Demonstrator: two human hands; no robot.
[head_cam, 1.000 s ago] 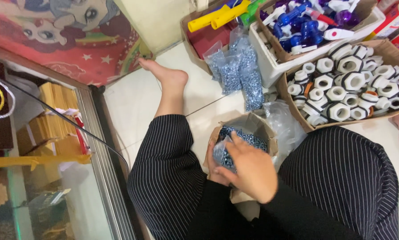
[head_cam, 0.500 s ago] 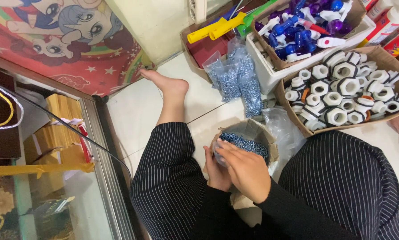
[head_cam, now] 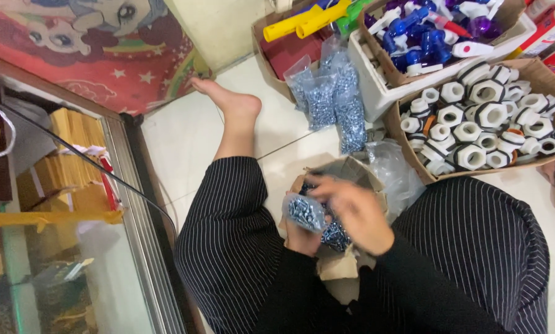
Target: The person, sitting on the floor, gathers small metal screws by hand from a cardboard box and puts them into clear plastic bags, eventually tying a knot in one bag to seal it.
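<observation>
While the person sits cross-legged on the white tiled floor (head_cam: 185, 142), both hands are busy over a small brown cardboard box (head_cam: 342, 170) wedged between the knees. Left hand (head_cam: 302, 235) is curled closed around the bottom of a little clear plastic bag of screws (head_cam: 305, 211), holding it up just at 9 o'clock of the box. Right hand (head_cam: 355, 213) is blurred, fingers loosely bent over the loose screws (head_cam: 336, 235) in the box, touching or nearly touching the bag mouth; can't tell if it's pinching any screws.

My take on handling: that bag is floppy thin film with a dense, shifting load, so it'll be heavier than it looks and sag wherever it isn't supported. Cupping it from underneath like the left hand does looks right, with the top kept open by the rim. Screw points could poke through the film if squeezed hard.

Around it: at 12 o'clock from the box, three more filled screw bags (head_cam: 330, 93) lean together on the floor. At 2 o'clock, a bigger carton of white hexagonal plastic nuts (head_cam: 475, 124), and beyond that a tray of blue and purple plastic fittings (head_cam: 426, 31). Crumpled empty plastic bags (head_cam: 395, 173) lie just at 3 o'clock of the box. Bare foot (head_cam: 228, 102) sticks out at 11 o'clock.
</observation>
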